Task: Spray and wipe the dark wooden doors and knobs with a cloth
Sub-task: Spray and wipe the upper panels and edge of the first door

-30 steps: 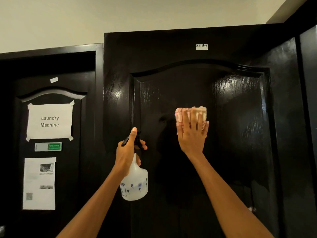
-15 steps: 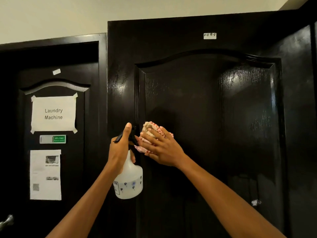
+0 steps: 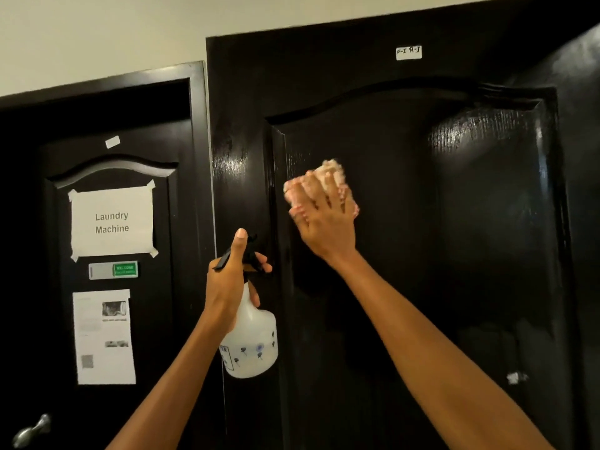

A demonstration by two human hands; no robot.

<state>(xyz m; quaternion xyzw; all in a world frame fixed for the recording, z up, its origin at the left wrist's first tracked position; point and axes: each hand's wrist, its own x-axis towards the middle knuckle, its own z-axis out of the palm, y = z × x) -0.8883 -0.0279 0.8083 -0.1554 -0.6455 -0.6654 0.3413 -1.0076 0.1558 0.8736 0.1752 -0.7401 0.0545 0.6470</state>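
Right hand swept pink crumpled cloth up-right from panel's left edge; fingers spread, pressing it on dark wooden door. Left hand grips white spray bottle lower left; unwiped panel lies right.

Glossy black panelled door, upright; a bunched pink cloth lies against its panel, blurred; white spray bottle upright, nearby.

Cream wall above; paper sign reads "Laundry Machine".
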